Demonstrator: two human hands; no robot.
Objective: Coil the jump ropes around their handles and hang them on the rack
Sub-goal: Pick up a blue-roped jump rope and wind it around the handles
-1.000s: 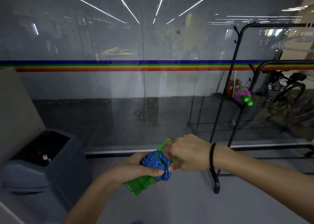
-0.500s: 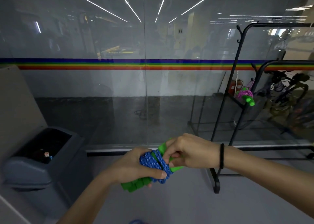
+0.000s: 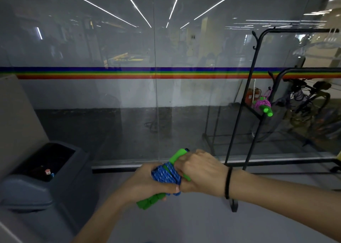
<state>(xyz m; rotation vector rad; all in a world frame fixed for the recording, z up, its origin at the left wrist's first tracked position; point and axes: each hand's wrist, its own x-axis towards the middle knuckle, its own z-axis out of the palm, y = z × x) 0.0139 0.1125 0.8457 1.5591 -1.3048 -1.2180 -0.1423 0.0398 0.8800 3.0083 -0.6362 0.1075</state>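
A blue jump rope (image 3: 165, 175) is coiled around its green handles (image 3: 150, 202) low in the middle of the view. My left hand (image 3: 147, 182) grips the bundle from the left, thumb across the coils. From the right, my right hand (image 3: 199, 170) closes over the upper handle ends and the rope, hiding the rope's end. A black metal rack (image 3: 238, 132) stands to the right. A pink jump rope with green handles (image 3: 263, 106) hangs coiled on one of its lower pegs.
A glass wall (image 3: 129, 104) with a rainbow stripe runs across in front of me. A grey bin (image 3: 46, 174) with an open top sits at the lower left. Bicycles (image 3: 311, 102) stand behind the glass at the right. The rack's foot (image 3: 233, 205) rests near my right wrist.
My right hand has shifted down over the coils, covering more of the rope. The bundle has tipped a little more upright, and both hands stay on it.
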